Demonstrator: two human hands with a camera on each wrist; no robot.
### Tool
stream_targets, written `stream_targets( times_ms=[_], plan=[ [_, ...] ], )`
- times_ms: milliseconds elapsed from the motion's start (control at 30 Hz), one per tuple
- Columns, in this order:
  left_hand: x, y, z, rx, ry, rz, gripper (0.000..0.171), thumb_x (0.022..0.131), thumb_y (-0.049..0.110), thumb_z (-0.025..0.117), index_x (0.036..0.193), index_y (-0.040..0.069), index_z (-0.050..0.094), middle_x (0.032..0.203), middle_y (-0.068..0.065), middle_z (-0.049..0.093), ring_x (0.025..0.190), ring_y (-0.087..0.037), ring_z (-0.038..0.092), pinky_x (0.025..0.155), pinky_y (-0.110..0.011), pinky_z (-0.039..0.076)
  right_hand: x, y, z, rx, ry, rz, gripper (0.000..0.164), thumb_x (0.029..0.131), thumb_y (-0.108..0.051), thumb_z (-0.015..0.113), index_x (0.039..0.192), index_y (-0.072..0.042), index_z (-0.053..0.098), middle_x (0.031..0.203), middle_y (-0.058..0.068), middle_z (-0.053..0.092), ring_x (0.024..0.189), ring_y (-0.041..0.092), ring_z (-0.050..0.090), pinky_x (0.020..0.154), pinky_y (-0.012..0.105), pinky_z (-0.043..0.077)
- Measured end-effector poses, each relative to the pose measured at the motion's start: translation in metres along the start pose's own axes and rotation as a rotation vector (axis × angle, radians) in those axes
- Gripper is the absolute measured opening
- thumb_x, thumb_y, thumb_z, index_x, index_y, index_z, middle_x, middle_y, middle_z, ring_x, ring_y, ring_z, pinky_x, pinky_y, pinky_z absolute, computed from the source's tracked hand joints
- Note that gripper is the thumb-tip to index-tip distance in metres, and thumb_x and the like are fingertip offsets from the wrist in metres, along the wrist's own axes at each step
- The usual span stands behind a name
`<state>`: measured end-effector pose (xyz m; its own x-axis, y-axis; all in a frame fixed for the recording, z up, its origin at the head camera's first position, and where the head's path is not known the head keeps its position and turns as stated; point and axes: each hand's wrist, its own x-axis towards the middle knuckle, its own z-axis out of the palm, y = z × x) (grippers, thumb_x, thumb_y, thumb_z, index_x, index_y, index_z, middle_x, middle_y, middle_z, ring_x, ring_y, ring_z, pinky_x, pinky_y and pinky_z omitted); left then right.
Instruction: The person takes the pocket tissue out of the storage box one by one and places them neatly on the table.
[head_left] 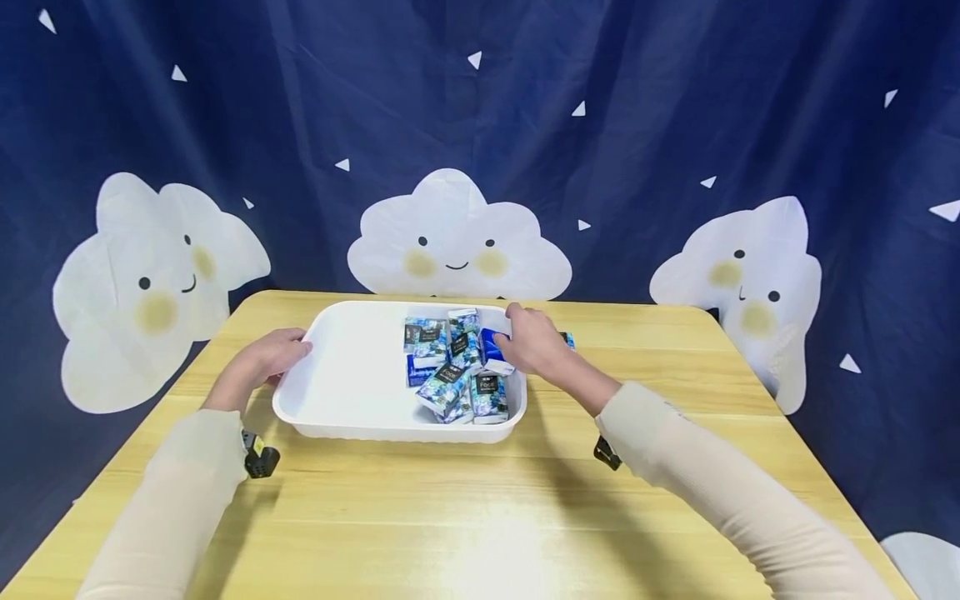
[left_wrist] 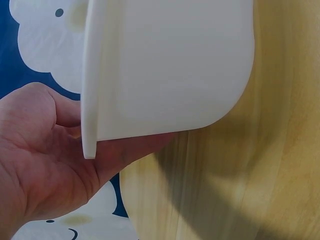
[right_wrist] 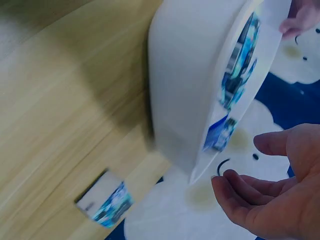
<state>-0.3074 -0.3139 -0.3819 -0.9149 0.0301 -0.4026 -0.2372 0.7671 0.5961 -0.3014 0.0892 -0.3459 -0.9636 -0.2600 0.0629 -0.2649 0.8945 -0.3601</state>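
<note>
A white rectangular tray [head_left: 345,431] with rounded corners is between the two hands over the table. Several small packs [head_left: 442,385], printed blue and white with black labels, are heaped in its right half. My left hand [head_left: 276,354] grips the tray's left end. In the left wrist view its fingers [left_wrist: 132,150] reach under the base, with the thumb beside the rim. My right hand [head_left: 536,340] is at the tray's right end, next to a dark blue pack [head_left: 491,343]. In the right wrist view this hand [right_wrist: 280,187] has loosely bent fingers with nothing between them.
One more pack [right_wrist: 107,200] lies on the table to the right of the tray, partly hidden behind the right hand in the head view. The light wooden table [head_left: 420,517] ends at a dark blue curtain [head_left: 637,67] with cloud faces.
</note>
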Motion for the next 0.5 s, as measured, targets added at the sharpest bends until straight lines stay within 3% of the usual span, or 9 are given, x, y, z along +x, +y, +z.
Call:
stream_targets(
  times_ms=[167,500],
  plan=[
    [0.001,0.001,0.001,0.015,0.0,-0.013,0.058,0.109,0.022,0.028,0.158,-0.006,0.016,0.148,-0.032,0.036,0.116,-0.038,0.05,0.078,-0.035,0.05,-0.003,-0.015,0.005,0.009,-0.043,-0.023,0.055,0.102,-0.032,0.061,0.142,0.003,0.048,0.133,0.023,0.062,0.118,0.034,0.063,0.097,0.045,0.053],
    [0.002,-0.002,0.0,0.011,-0.007,-0.013,0.058,0.11,0.022,0.029,0.159,-0.005,0.014,0.15,-0.031,0.033,0.12,-0.039,0.048,0.081,-0.036,0.049,-0.009,-0.042,0.02,-0.022,-0.141,-0.057,0.081,0.099,-0.046,0.064,0.155,0.003,0.033,0.143,0.022,0.056,0.132,0.034,0.055,0.108,0.045,0.046]
  ],
)
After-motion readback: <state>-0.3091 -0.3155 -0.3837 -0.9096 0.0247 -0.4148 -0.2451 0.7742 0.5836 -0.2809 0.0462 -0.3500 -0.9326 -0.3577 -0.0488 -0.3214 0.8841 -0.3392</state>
